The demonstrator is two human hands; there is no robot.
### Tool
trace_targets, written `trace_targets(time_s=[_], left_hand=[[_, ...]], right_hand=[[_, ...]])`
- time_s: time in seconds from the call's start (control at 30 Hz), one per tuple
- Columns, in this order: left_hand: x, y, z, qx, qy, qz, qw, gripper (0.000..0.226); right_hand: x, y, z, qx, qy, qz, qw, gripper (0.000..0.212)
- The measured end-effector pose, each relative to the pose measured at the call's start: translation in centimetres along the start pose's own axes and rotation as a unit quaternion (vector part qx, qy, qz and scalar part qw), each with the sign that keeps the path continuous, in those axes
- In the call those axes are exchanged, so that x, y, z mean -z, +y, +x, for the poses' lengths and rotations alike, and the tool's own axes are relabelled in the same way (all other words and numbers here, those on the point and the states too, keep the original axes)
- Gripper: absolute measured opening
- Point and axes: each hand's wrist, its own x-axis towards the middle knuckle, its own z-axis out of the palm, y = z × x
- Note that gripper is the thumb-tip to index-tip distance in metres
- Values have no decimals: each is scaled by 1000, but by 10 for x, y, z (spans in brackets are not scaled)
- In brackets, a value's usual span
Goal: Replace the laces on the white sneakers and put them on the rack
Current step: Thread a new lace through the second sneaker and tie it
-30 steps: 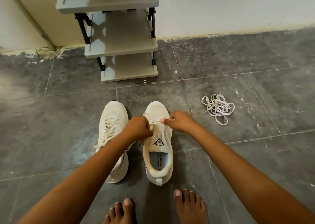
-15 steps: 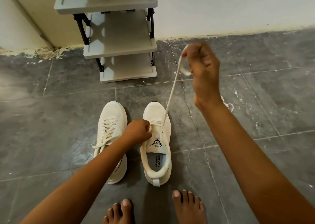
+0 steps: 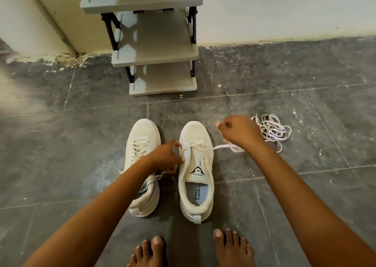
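At centre frame, the left hand [image 3: 165, 158] has its fingers curled at the lace rows of the right-hand sneaker [image 3: 196, 171], pinching the lace [image 3: 218, 147] where it crosses the upper eyelets. Right of it, the right hand [image 3: 241, 132] is closed around the free end of the same lace, which runs flat and nearly level from the eyelets to the underside of that hand; the hand is slightly blurred.

Both sneakers stand upright on the floor [image 3: 61, 155], long axes running bottom to top of frame, toes toward the rack [image 3: 156, 49], heels toward the bare feet [image 3: 232, 248] at the lower edge. Right-hand sneaker: off-white knit upper, tongue exposed with black "SPEED" mark, insole printed "SPEED & FLEXIBLE", heel loop visible. Left-hand sneaker [image 3: 143, 144], just beside it: same make, fully laced, heel partly hidden by the left forearm.

Right of the right hand, a loose tangle of flat white laces [image 3: 271, 129] lies on the floor. Floor: dark grey stone tiles, mottled, pale grout lines. Rack at upper centre: grey tiered shelves, black frame, against a cream wall [image 3: 284, 8].
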Motion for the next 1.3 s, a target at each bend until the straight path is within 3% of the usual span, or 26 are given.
trace_targets(time_s=[0.07,0.13,0.2,0.27,0.3,0.37,0.47,0.57,0.7,0.77,0.8,0.83,0.87,0.93,0.97,1.03,1.1,1.2,1.3], left_hand=[[7,5,-4,-20,42,51,998,13],[23,19,-14,-77,52,18,996,13],[44,40,-29,-138,51,-49,988,17],[62,58,-39,-172,58,-100,978,20],[70,64,-42,-181,61,-124,974,21],[79,64,-43,-178,64,-170,967,21],[83,47,-40,-160,48,-190,968,18],[80,22,-31,-134,43,-208,968,20],[78,5,-20,-72,74,-179,978,21],[79,1,-17,-48,101,-141,984,20],[79,0,-17,-38,110,-131,985,21],[79,1,-17,-34,115,-124,985,22],[79,2,-18,-36,116,-115,986,26],[76,9,-18,-58,107,-84,989,36],[74,15,-18,-74,98,-61,991,39],[69,27,-17,-108,83,-14,991,38],[65,35,-16,-128,82,11,988,28],[62,40,-16,-148,88,-9,985,15],[60,38,-17,-155,103,-11,983,15]], right_hand=[[-6,0,-4,-10,-79,-160,984,29],[-11,-4,-3,44,-86,-156,983,44],[-9,-17,-2,123,-114,51,984,58],[-2,-35,-6,139,-216,293,921,55],[1,-42,-7,142,-232,355,894,44],[3,-46,-7,135,-189,390,891,17],[4,-32,0,59,-63,478,874,25],[4,-12,10,-111,65,631,765,28],[-8,3,24,-253,156,706,643,29],[-14,9,28,-280,169,716,616,29],[-18,12,29,-283,164,702,633,28],[-20,15,30,-272,149,667,677,26],[-23,17,30,-246,120,593,757,24],[-30,15,26,-143,57,329,932,16],[-33,12,23,-77,51,226,970,14],[-39,-2,17,56,46,181,981,38],[-40,-25,11,125,-31,279,952,54],[-46,-45,8,120,-107,317,935,40],[-45,-45,8,125,-57,293,946,14]])
